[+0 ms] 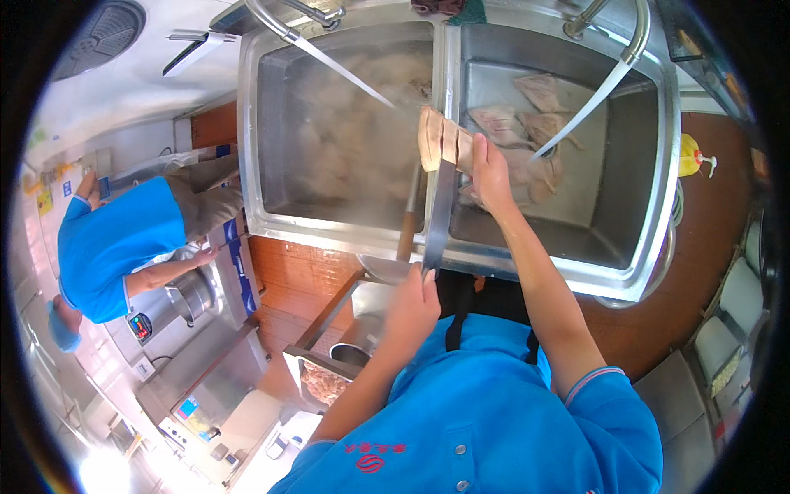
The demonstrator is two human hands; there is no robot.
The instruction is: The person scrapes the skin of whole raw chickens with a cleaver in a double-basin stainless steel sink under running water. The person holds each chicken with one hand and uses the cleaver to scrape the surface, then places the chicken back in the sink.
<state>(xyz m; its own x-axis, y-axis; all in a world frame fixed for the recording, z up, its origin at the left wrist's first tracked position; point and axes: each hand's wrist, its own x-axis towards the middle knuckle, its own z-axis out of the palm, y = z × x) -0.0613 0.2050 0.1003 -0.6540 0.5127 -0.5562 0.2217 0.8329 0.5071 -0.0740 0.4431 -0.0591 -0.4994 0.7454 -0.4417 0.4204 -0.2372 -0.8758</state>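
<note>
My left hand (415,302) grips a long flat knife (439,213) by its lower end. Its blade points away from me, with the tip against a pale, skin-on piece of meat (439,137). That piece is in my right hand (492,173), above the divider of a two-basin steel sink (452,74), and it bears several dark slits. Several similar meat pieces (538,126) lie in water in the right basin. Cloudy water (339,136) fills the left basin and hides most of what is in it. A wooden-handled tool (406,234) leans over the front rim beside the knife.
Water runs from the left faucet (271,18) and the right faucet (636,37). A co-worker (123,241) in blue stands at a counter with a steel pot (191,296). Left of me is a cart (327,321) with a metal container. A yellow pump bottle (689,154) is right of the sink.
</note>
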